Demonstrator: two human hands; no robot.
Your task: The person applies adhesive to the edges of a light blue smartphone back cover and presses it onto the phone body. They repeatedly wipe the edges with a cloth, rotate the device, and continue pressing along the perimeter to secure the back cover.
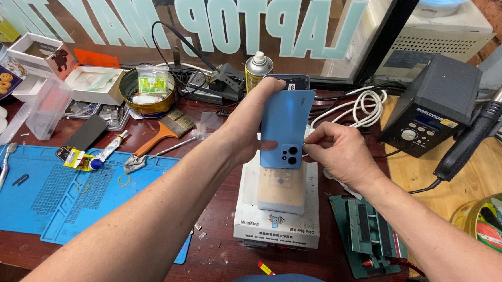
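My left hand (249, 121) grips a blue smartphone (286, 128) by its left edge and holds it upright, back cover toward me, camera lenses at the bottom. My right hand (336, 151) pinches the phone's lower right edge with closed fingertips. The phone hangs just above a white heating-plate machine (275, 219) whose tan plate (282, 185) shows below the phone.
A blue work mat (59, 199) with a glue tube, tweezers and a brush lies at left. A black soldering station (436, 108) and hot-air handle (471, 138) stand at right, a green fixture (366, 233) beside the machine. Boxes, a round tin and a spray can line the window.
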